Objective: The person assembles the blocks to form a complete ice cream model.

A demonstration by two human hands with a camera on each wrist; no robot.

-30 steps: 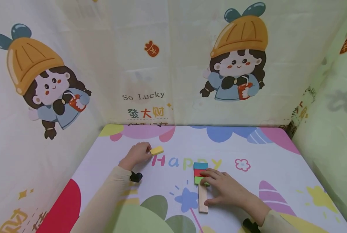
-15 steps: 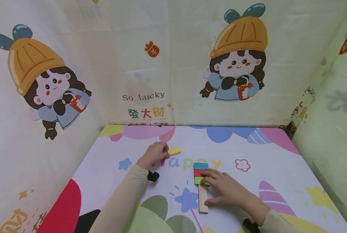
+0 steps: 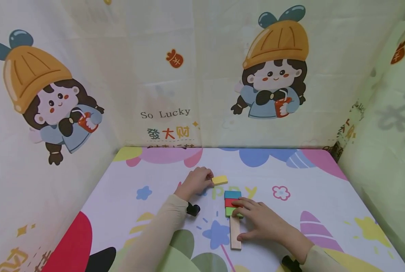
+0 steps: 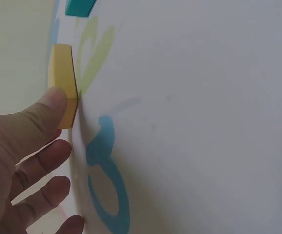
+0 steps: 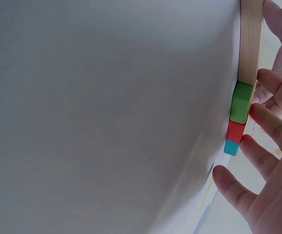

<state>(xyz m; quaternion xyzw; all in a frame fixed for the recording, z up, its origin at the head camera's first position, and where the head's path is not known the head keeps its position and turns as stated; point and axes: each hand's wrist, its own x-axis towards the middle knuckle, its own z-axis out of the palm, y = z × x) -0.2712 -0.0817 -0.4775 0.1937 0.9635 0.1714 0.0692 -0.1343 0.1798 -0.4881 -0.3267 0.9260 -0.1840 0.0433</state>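
Note:
My left hand (image 3: 197,181) pinches one end of a yellow block (image 3: 220,180), thumb on its side in the left wrist view. That block is at the upper left of a row of blocks, apart from it. The row runs from a blue block (image 3: 233,194) through a red block (image 3: 230,202) and a green block (image 3: 229,211) to a long plain wooden block (image 3: 235,236) at the near end. My right hand (image 3: 264,222) lies along the right side of the row, fingers spread, fingertips at the coloured blocks and thumb by the wooden one.
A tabletop (image 3: 256,177) with a printed cartoon pattern lies under everything. Printed cloth (image 3: 216,75) hangs along the back and both sides. Black wrist pieces show on the left wrist (image 3: 193,209) and right wrist (image 3: 291,263).
The left hand has moved right across the table with the yellow block, towards the blue block. The right hand and the row of blocks stay in place; the head view has shifted slightly.

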